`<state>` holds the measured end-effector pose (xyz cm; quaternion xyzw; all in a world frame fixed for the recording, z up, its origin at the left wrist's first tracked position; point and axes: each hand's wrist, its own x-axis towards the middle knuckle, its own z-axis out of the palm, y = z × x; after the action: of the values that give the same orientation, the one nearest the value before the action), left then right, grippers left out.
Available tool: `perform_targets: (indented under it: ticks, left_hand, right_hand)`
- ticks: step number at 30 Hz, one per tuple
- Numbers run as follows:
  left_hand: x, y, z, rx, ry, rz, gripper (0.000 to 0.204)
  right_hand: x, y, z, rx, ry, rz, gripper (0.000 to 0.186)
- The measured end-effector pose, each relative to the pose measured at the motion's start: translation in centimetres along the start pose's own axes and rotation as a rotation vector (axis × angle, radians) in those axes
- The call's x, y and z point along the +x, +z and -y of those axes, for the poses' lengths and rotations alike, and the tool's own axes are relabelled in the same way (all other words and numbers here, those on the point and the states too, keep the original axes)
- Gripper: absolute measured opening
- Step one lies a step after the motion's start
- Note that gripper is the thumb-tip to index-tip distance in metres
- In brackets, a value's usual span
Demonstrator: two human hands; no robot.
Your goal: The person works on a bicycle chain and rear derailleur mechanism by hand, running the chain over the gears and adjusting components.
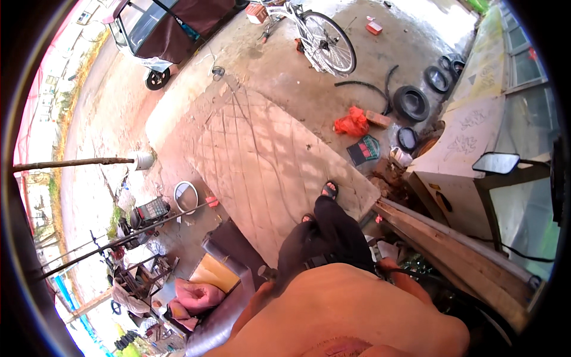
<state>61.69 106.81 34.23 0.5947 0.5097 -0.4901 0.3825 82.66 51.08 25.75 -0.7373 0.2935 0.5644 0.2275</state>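
Beside my left thigh, my left hand hangs low and mostly in shade. A short grey-brown, round-ended thing sticks out at its far end; the hand seems closed on it, though its kind does not show. On the other side of my waist, my right hand shows only in part. Its fingers are hidden, and a black curved strip like a hose or cable runs away beside it. My black trousers and sandals stand over a large pale board.
A wooden beam and white cabinet flank my right. Tyres, a red bag and a bicycle lie beyond. A brown padded seat, round basin and piled parts are leftward; a three-wheeler stands far off.
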Motion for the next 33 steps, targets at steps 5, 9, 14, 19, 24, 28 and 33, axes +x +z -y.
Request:
perform_targets:
  ticks: [5, 9, 14, 19, 24, 28, 33]
  left_hand:
    - [-0.4, -0.8, -4.8, -0.008, -0.006, 0.000, 0.033]
    - [-0.4, -2.7, -6.9, -0.030, -0.028, -0.023, 0.034]
    - [2.6, -3.5, -11.8, -0.033, 0.032, 0.068, 0.035]
    - [6.4, -7.5, -12.6, -0.047, 0.005, 0.036, 0.036]
    - [9.7, -12.5, -15.4, -0.028, -0.002, 0.053, 0.038]
    - [11.1, -16.3, -18.8, -0.011, -0.007, 0.056, 0.039]
    - [13.0, -22.5, -25.6, 0.034, -0.038, 0.063, 0.040]
  right_hand:
    - [2.1, -5.7, 5.4, -1.078, -0.616, 0.186, 0.019]
    - [2.6, -8.1, 14.1, -0.212, -0.100, 0.065, 0.025]
    - [10.7, -13.0, 14.4, 0.011, -0.315, -0.303, 0.016]
    - [8.4, -12.5, 28.8, 0.126, -0.166, 0.034, 0.024]
    - [4.3, -10.9, 35.2, -0.117, -0.193, -0.095, 0.034]
    - [4.6, -8.7, 36.9, -0.061, -0.226, 0.053, 0.027]
    - [5.6, -6.8, 38.5, 0.154, -0.053, 0.133, 0.020]
